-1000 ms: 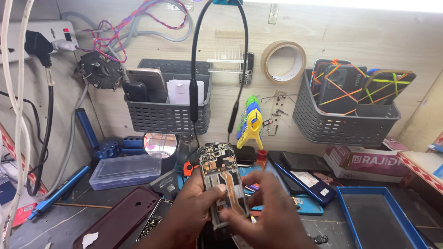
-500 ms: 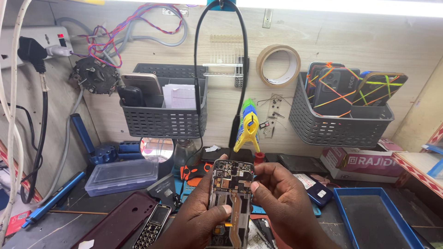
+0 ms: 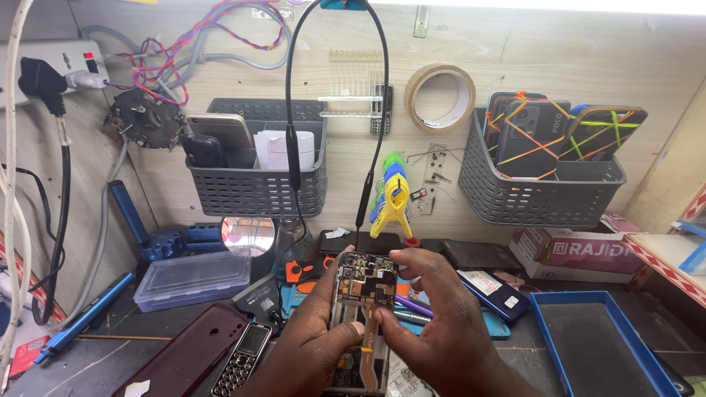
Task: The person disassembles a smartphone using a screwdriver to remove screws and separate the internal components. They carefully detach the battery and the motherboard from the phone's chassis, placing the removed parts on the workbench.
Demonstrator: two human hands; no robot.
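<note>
You hold the opened phone (image 3: 362,309) above the bench, standing tall, its top end pointing up. Your left hand (image 3: 312,345) and right hand (image 3: 434,331) both grip its sides.

Keypad phone (image 3: 243,358) left of opened phone (image 3: 362,323) (baskets (image 3: 259,185) behind).

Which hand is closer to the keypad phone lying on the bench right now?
Left. The left hand holds the opened phone just right of the keypad phone. The right hand grips the opened phone's other side, farther off.
</note>
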